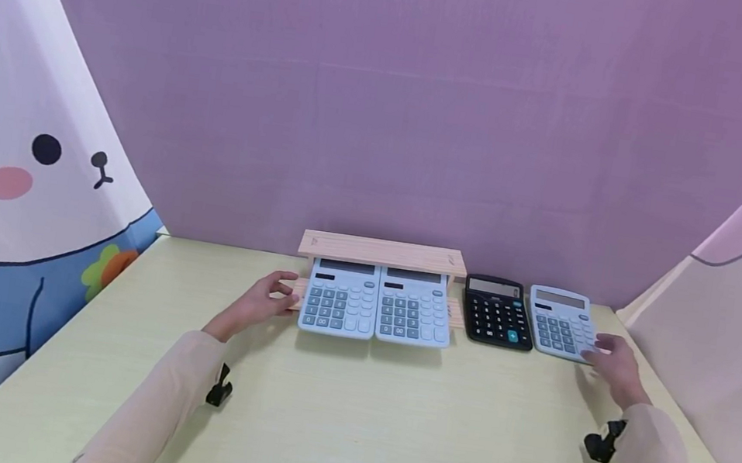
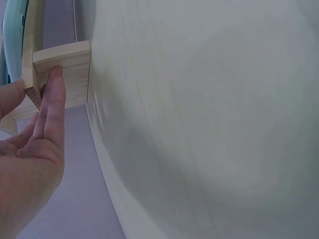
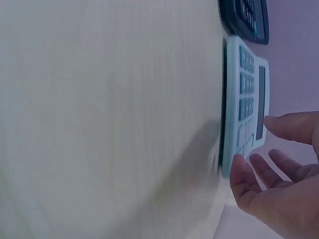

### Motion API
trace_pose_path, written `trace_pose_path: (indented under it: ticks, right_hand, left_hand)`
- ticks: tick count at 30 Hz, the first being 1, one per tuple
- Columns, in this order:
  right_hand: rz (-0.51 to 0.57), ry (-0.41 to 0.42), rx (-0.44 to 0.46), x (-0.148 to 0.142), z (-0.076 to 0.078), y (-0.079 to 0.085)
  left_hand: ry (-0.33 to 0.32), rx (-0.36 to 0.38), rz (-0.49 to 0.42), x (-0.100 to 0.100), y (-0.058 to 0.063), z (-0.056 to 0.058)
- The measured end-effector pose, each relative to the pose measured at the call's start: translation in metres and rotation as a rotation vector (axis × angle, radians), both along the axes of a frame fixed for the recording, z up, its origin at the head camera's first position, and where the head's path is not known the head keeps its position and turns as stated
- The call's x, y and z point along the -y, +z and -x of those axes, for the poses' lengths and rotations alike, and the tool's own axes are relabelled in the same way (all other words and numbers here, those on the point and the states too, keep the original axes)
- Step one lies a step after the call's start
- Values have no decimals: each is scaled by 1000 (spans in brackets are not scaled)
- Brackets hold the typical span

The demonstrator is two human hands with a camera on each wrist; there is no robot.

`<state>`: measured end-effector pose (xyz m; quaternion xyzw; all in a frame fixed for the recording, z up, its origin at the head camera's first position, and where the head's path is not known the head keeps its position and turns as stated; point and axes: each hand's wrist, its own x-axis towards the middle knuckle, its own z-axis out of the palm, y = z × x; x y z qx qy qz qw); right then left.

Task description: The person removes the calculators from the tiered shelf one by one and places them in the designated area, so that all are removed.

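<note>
My left hand (image 1: 256,301) is at the left end of a wooden stand (image 1: 384,253). In the left wrist view, the thumb meets one side of the stand's board (image 2: 31,55) and straight fingers (image 2: 56,104) lie on its other side, pinching it. Two light-blue calculators (image 1: 339,302) (image 1: 413,311) rest side by side on the stand. My right hand (image 1: 615,365) is at the right edge of another light-blue calculator (image 1: 559,327). Its fingers are loosely bent, with the thumb (image 3: 291,127) spread apart near the display; firm contact is unclear.
A black calculator (image 1: 497,315) lies between the stand and the right-hand calculator. A purple backdrop (image 1: 401,110) rises behind the pale table (image 1: 372,435). A cartoon-printed cloth (image 1: 15,99) stands at left, and another printed panel (image 1: 740,311) at right.
</note>
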<state>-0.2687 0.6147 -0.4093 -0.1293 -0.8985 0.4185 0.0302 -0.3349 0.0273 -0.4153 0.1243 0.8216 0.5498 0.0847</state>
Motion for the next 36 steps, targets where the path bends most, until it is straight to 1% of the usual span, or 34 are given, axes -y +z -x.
trace_pose_path:
  ticks: [5,13,21,28,36]
  right_hand:
    - [9,29,-23,11,-1,1]
    - [17,85,-130,26,-5,-3]
    - [35,138,-152,44,-10,-1]
    - [-13,180,-162,60,-10,0]
    - [7,234,-211,79,-14,0]
  left_hand:
    - [3,1,0,0,0,0]
    - [8,-2,3,0,-1,1]
    - [11,0,12,0,-1,1]
    - [8,0,2,0,1,0]
    - [7,2,3,-1,1,-2]
